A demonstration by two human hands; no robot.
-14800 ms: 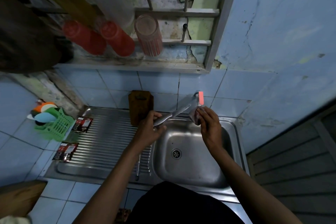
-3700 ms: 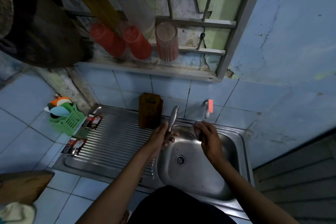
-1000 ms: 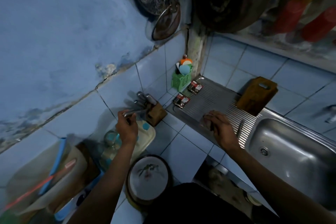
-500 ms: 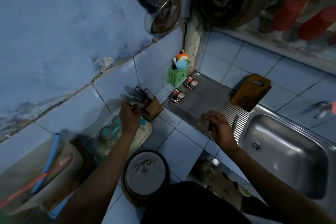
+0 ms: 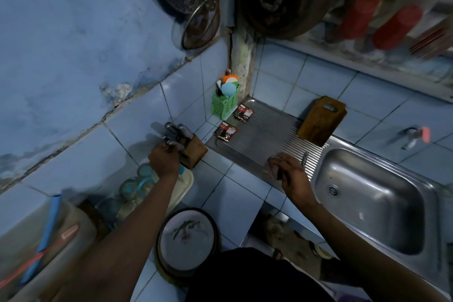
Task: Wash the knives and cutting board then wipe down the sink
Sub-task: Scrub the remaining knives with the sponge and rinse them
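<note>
1. Since only the head view is given, everything is read from it: the left hand (image 5: 163,160) is curled around a knife handle (image 5: 174,144) at the knife block (image 5: 193,151), probably slotting a washed knife in.
2. The right hand (image 5: 289,172) is rested on the drainboard (image 5: 259,137), fingers bent over something dark; what's pinched can't be told. Another knife (image 5: 304,156) is lying just beside it.
3. The cutting board (image 5: 321,120) is leaned against the tiles, likely to drain. The sink (image 5: 382,206) hasn't been wiped yet, by the look of it.
</note>
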